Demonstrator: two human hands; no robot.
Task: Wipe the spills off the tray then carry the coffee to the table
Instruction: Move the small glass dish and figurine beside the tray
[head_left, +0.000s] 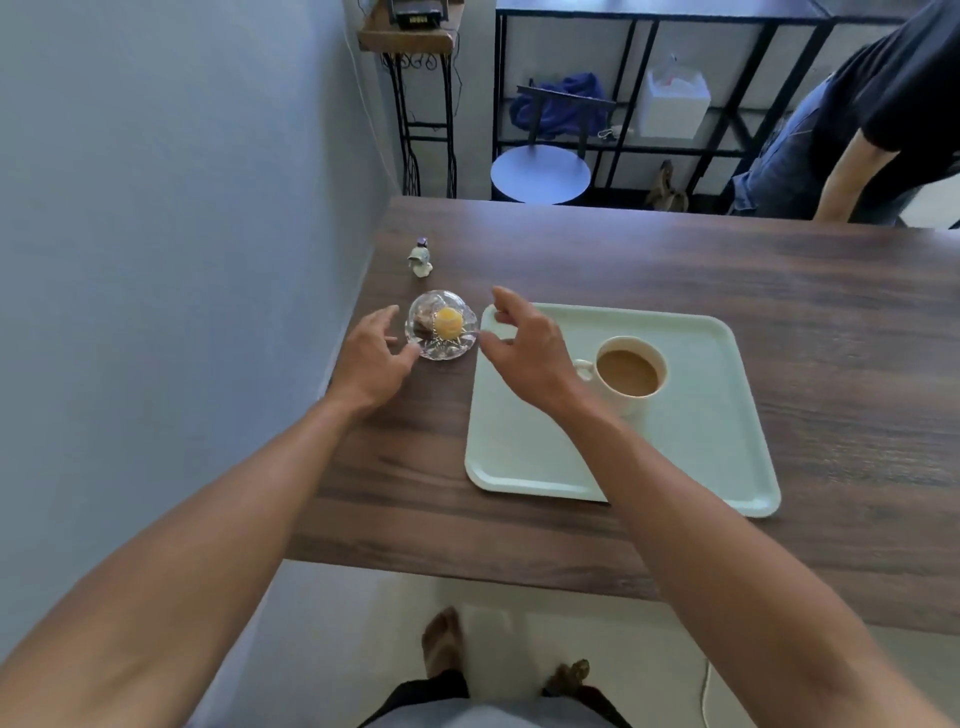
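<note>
Step in hand: neither wiping nor carrying, by the look of it; both hands are reaching at the glass dish (442, 326) near the table's (675, 260) left edge, just beside the tray's (571, 457) far-left corner.
Left hand (371, 358): fingers spread and curved, thumb tip right at the dish's near-left rim; whether it touches, I cannot tell.
Right hand (524, 348): open and empty, fingers apart, hovering over the tray's far-left corner, thumb pointing at the dish.
Coffee: the cup (629, 375) stands upright on the tray, right of centre, nearly full, handle facing left.
Tray: lies flat on the table, its near edge towards the table's near edge.
Next move: if the dish is to shift, a steady two-sided hold; then a cloth is needed, and none shows here.
Spills: I can't make out any on the pale tray surface.
Hidden: the right forearm covers part of the tray and the cup's near-left side.
Hard to read: the dish holds something yellow and something brown, unclear what; a small figurine (421, 258) stands beyond it.
Cut off: another person (857, 119) at the table's far-right corner, only partly in view.
</note>
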